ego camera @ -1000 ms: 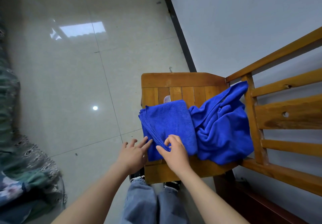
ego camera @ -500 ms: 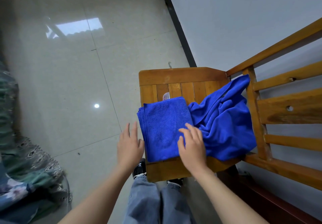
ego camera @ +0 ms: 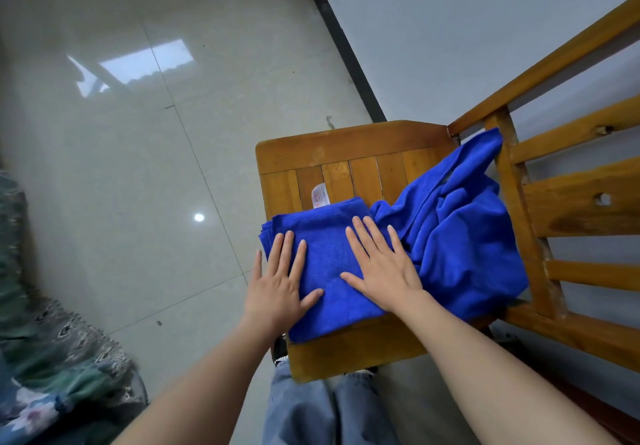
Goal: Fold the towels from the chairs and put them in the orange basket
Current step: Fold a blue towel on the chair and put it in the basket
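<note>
- The wooden chair (ego camera: 349,148) is the anchor here; everything else is placed off its slatted seat.
- A folded blue towel (ego camera: 325,264) lies flat on the seat, on the half away from the backrest, with its stacked edges lining up along the seat's outer side.
- Left hand (ego camera: 277,283) is spread flat on the outer edge of that folded towel, palm down, fingers splayed. It isn't gripping anything, just pressing. The pinky side hangs a bit off the seat edge over the floor.
- Right hand (ego camera: 382,266) is the same deal: open palm, fingers apart, pressed on the towel's backrest side, right where it meets the other cloth. No pinch, no grasp.
- A second, crumpled blue towel (ego camera: 464,236) sits bunched on the seat right against the backrest slats (ego camera: 575,209), touching the folded one. One corner climbs up the backrest post.
- A little white tag (ego camera: 319,196) pokes out from under the far edge of the folded towel, lying on the seat slats.
- Light blue trouser legs (ego camera: 329,410) stand at the seat's near edge, directly below it in the shot.
- Glossy grey tiled floor (ego camera: 138,167) is off the chair's open side, and a patterned fabric (ego camera: 52,351) sits well away from the chair in the lower left corner.
- No orange basket in the shot, so both towels are on the chair.
</note>
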